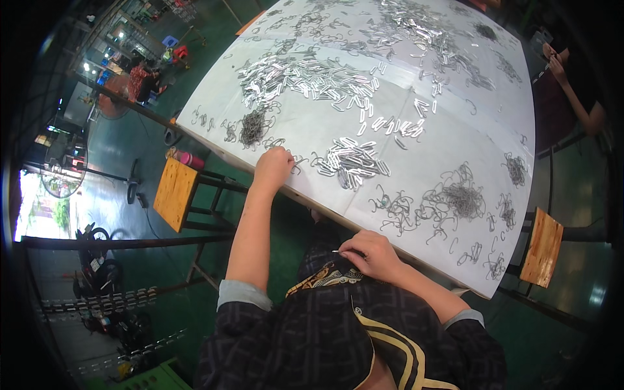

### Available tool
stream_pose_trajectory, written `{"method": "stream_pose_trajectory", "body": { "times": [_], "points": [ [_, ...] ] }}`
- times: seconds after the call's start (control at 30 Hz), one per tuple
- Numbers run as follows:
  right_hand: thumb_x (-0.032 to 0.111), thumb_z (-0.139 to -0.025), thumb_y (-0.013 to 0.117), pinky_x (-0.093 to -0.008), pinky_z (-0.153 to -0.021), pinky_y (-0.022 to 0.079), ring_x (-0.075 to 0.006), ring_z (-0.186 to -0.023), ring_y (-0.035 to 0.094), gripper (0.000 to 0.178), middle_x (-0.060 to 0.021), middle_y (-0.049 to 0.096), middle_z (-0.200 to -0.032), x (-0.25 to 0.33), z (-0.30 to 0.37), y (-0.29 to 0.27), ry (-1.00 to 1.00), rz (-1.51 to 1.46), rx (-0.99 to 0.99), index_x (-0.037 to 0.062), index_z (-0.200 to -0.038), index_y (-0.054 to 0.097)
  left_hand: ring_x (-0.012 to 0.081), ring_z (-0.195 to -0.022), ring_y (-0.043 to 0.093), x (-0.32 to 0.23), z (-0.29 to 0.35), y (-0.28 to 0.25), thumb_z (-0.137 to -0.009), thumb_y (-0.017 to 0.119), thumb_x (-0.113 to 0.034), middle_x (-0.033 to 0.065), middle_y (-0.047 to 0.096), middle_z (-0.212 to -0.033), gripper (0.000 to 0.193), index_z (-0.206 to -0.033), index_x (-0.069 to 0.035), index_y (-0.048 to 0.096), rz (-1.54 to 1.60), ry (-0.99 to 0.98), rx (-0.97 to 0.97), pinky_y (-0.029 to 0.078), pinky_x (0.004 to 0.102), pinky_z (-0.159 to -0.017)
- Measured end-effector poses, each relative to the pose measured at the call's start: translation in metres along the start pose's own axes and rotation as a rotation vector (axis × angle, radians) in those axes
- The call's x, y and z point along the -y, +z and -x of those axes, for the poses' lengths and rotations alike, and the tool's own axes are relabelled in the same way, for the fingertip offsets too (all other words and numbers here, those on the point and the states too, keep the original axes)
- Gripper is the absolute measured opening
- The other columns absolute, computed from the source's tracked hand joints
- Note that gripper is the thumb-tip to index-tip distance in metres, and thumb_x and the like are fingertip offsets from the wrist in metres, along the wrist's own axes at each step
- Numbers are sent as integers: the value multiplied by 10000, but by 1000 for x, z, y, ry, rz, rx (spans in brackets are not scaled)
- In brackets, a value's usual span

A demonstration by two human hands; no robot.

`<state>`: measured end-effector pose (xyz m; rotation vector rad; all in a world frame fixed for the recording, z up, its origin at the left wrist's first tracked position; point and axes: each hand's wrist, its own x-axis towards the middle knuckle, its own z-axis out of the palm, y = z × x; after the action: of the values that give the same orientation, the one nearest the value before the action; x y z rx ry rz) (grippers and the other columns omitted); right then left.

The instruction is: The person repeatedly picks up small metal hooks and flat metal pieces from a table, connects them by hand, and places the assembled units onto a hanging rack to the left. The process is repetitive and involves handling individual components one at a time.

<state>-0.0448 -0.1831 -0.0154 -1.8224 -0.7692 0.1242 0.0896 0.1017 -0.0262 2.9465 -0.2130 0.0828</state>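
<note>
My left hand (pixel 274 168) is closed at the table's near edge, its fingertips down among a few thin wire hooks (pixel 298 162). What it pinches, if anything, is hidden. My right hand (pixel 374 253) is just off the near edge, over my lap. Between its thumb and finger is a small metal piece (pixel 335 251), whose pale tip sticks out to the left. A pile of shiny, flat, elongated metal pieces (pixel 351 162) lies on the table between and beyond my hands. Dark tangled wire hooks form one heap (pixel 252 127) beyond my left hand and another (pixel 463 198) to the right.
The large white-covered table (pixel 455 130) holds more scattered metal pieces (pixel 305 78) farther back. A co-worker's hands (pixel 554 58) are at the right side. Wooden stools (pixel 177 195) stand left and right. Another person (pixel 140 81) sits far left; parked motorbikes (pixel 97 266) are lower left.
</note>
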Motion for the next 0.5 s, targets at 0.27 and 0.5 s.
{"method": "stream_pose_trajectory", "body": {
  "times": [0.27, 0.5],
  "points": [
    [30, -749, 728, -345, -632, 473, -250, -685, 593, 109, -70, 630, -734, 2, -2, 2, -7, -2, -5, 59, -845, 687, 329, -780, 664, -3, -13, 10, -745, 594, -52, 165, 662, -799, 109, -733, 3, 688, -231, 108, 60, 544, 418, -701],
    [32, -749, 729, -342, -625, 469, -250, -679, 591, 106, -73, 627, -726, 3, -2, 2, -16, 7, -3, 57, -844, 688, 341, -789, 662, -9, -17, -3, -723, 606, -65, 194, 673, -826, 116, -739, 20, 683, -114, 51, 136, 545, 408, -721]
  ]
}}
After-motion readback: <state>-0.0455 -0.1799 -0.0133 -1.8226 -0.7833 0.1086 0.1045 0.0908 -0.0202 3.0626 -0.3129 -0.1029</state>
